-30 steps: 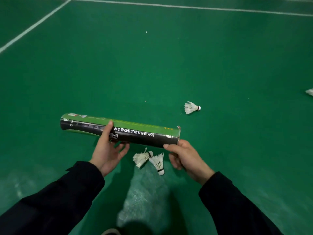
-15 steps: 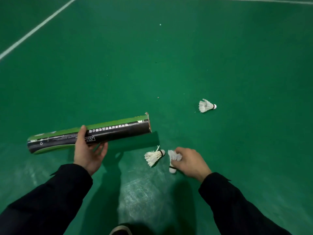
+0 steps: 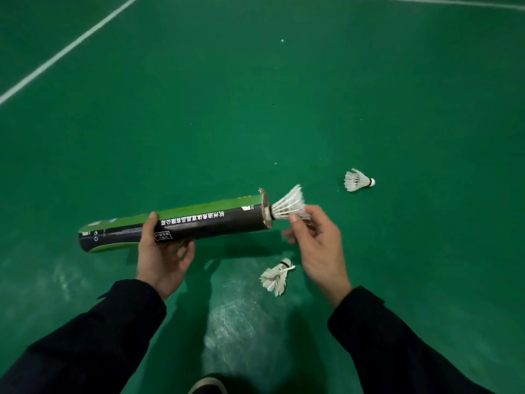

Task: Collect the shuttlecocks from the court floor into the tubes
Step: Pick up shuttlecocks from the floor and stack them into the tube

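Observation:
My left hand (image 3: 162,251) grips a green and black cardboard tube (image 3: 199,220), held nearly level above the floor with its open mouth to the right. My right hand (image 3: 318,243) pinches the feathers of a white shuttlecock (image 3: 289,206), whose cork end sits inside the tube's mouth. A second shuttlecock (image 3: 277,277) lies on the green floor just below my right hand. A third shuttlecock (image 3: 358,181) lies on the floor farther right, cork pointing right.
The green court floor (image 3: 284,95) stretches all around, with a white line (image 3: 68,49) running diagonally at the upper left and another along the top right. The toe of a shoe (image 3: 207,385) shows at the bottom edge.
My right hand picked one shuttlecock up off the floor and brought it to the tube's mouth. The tube swung back toward the right, its open end raised to meet it.

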A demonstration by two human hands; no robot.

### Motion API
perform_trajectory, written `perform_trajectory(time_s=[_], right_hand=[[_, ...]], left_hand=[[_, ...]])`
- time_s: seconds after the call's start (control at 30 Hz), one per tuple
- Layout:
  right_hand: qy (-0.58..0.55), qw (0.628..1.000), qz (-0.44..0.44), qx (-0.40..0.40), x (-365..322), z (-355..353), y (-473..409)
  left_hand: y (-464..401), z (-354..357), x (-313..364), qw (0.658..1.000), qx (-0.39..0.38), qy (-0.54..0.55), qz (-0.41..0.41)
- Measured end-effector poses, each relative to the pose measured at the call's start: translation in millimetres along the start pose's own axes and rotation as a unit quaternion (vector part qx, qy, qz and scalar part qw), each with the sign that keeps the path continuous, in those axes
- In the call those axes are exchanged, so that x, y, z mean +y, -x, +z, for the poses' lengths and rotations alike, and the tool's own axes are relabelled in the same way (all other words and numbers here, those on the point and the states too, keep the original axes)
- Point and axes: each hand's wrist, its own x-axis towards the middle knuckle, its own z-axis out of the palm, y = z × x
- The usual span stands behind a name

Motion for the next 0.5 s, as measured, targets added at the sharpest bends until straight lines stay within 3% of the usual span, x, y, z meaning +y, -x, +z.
perform_trajectory(time_s=[0.13,0.23,0.3,0.37,0.43,0.5], right_hand=[[-0.002,0.96,0.156,-0.233,-2,-1,9],[-0.085,0.899,0.279,-0.326,-3,-9,14],[-0.098,0.883,0.288,-0.358,-4,-12,13],[-0.078,0.917,0.228,-0.319,-4,-10,13],[-0.015,0.973,0.144,-0.182,1,-8,12],[0.035,0.988,0.106,-0.105,5,-9,11]], left_hand=[[1,11,-10,0.998,-0.031,-0.05,0.013],[0,17,-10,0.996,-0.057,-0.059,0.035],[0,21,-10,0.996,-0.059,-0.065,0.036],[1,24,-11,0.996,-0.049,-0.067,0.037],[2,24,-13,0.997,-0.032,-0.059,0.036],[4,25,-15,0.997,-0.027,-0.057,0.036]])
